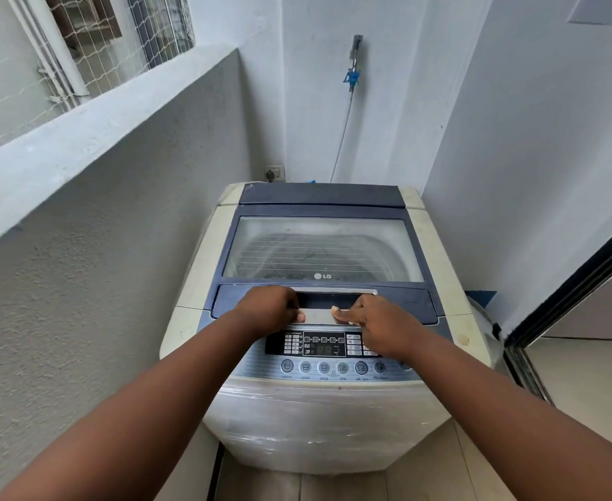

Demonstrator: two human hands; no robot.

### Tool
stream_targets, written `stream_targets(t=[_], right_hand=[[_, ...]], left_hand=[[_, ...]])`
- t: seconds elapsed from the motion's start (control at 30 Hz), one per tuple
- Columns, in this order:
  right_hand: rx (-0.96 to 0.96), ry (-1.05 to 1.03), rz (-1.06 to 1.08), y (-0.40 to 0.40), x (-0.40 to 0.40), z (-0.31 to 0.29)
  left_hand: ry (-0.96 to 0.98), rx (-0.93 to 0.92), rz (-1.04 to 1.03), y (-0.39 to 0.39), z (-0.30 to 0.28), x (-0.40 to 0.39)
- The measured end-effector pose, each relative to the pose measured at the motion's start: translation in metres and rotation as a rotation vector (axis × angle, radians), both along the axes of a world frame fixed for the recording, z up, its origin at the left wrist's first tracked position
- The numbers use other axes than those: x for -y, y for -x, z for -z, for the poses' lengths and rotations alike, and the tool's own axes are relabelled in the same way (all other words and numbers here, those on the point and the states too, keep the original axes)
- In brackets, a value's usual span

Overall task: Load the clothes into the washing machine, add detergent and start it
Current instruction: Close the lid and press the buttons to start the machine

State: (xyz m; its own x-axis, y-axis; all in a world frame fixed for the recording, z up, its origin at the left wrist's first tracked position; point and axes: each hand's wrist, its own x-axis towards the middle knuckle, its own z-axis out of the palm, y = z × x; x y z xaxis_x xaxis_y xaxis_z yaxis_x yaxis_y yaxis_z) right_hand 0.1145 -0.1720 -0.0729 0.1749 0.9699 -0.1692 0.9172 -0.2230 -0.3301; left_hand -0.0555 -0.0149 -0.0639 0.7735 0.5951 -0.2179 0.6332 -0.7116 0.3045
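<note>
A cream top-loading washing machine point(319, 421) stands in a narrow corner. Its blue-framed glass lid point(322, 247) lies flat and closed, and the drum shows dimly through the glass. At the lid's front edge is a silver handle point(318, 315). My left hand point(270, 308) grips the handle's left end, fingers curled into the recess and thumb on top. My right hand point(373, 321) grips the right end the same way. Below the hands is the control panel point(324, 356) with a small display and a row of round buttons. No clothes or detergent are in view.
A grey rough wall point(98, 265) runs close along the left, topped by a ledge. White walls close in behind and to the right. A tap with a hose point(353, 77) and a wall socket point(274, 172) sit behind the machine. A sliding door frame point(550, 320) is at right.
</note>
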Motion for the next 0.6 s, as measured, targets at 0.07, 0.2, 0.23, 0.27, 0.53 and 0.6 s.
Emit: stream_targets(t=[0.07, 0.2, 0.23, 0.27, 0.53, 0.6], right_hand=[[0.005, 0.008, -0.007, -0.002, -0.002, 0.001], [-0.009, 0.042, -0.006, -0.008, -0.010, -0.006], [-0.001, 0.060, -0.021, -0.008, -0.013, -0.010], [0.000, 0.089, -0.034, -0.010, -0.016, -0.014], [-0.122, 0.241, 0.025, -0.014, -0.047, -0.034], [-0.108, 0.249, 0.020, -0.013, -0.048, -0.037]], left_hand=[[0.002, -0.039, -0.005, -0.004, -0.002, -0.001], [0.011, -0.128, 0.003, -0.014, -0.007, -0.005], [0.014, -0.147, 0.008, -0.016, -0.008, -0.006], [0.015, -0.164, 0.013, -0.019, -0.010, -0.006], [-0.015, -0.342, 0.042, -0.042, -0.016, -0.008], [-0.068, -0.389, 0.086, -0.047, -0.016, -0.008]])
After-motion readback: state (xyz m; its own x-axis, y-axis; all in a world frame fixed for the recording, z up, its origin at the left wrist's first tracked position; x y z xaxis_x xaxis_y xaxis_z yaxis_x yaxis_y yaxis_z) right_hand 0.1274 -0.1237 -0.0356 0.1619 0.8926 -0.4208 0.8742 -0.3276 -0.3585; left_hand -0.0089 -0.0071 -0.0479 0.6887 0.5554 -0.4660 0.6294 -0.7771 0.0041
